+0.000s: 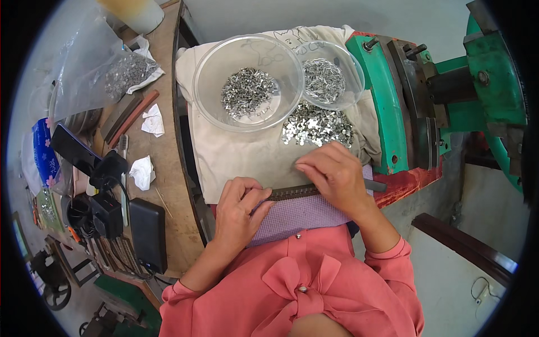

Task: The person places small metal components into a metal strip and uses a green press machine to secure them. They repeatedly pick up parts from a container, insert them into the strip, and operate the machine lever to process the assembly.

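Note:
A dark, narrow metal strip with a row of small notches or pieces along it lies across my lap at the cloth's near edge. My left hand is closed at the strip's left end, thumb and fingers gripping it. Over its right part, my right hand is pinched, fingertips just above the strip; whatever they hold is too small to see. Beyond that hand a pile of small shiny metal pieces lies on the beige cloth. Under the strip is a purple checked cloth.
A large clear tub holds small metal parts; a smaller clear tub beside it holds thin pins. On the right stands a green machine. The wooden table at left carries a black power bank, crumpled tissue and a brush.

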Tool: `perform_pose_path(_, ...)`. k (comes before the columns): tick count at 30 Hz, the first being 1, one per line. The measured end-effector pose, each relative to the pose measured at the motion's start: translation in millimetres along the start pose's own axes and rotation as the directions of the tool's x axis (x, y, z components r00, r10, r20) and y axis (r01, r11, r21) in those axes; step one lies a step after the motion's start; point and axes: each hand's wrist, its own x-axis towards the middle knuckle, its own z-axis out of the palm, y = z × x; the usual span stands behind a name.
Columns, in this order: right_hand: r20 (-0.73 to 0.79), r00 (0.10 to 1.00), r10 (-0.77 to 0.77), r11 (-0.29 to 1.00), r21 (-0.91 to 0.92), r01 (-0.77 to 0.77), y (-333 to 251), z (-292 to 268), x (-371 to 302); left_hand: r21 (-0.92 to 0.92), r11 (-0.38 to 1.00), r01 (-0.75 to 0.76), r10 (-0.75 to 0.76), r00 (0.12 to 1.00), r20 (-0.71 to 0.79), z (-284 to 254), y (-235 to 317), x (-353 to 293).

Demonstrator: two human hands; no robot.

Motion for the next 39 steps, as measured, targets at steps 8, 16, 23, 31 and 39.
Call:
perform_pose_path(8, -0.034, 0.985, 0.167, 0.975, 0.156, -0.16, -2.9, -14.9, 5.4, 0.006, 1.0, -0.01, 0.009, 1.0, 0.017, -1.4, -0.7, -1.2)
perform_pose_path(16, -0.063, 0.974, 0.215, 0.962, 0.183, -0.201, 1.6, -15.4, 2.1, 0.016, 1.0, -0.013, 0.012, 1.0, 0.028, -1.3, -1.9, -1.4)
perform_pose_path(23, -0.1, 0.954, 0.284, 0.935, 0.248, -0.252, 7.9, -24.8, 3.6, 0.02, 1.0, -0.011, 0.011, 1.0, 0.026, -0.9, -1.7, -0.9)
perform_pose_path(31, -0.069, 0.982, 0.177, 0.965, 0.208, -0.159, 14.2, -25.7, -2.0, 0.031, 0.999, -0.037, 0.037, 0.999, 0.007, 1.1, -2.7, -1.1)
perform_pose_path(39, -0.003, 1.0, 0.006, 0.999, -0.054, -0.007, 11.2, -4.8, -8.9, 0.052, 0.999, -0.01, 0.008, 1.0, 0.023, -0.6, -1.0, -0.9)
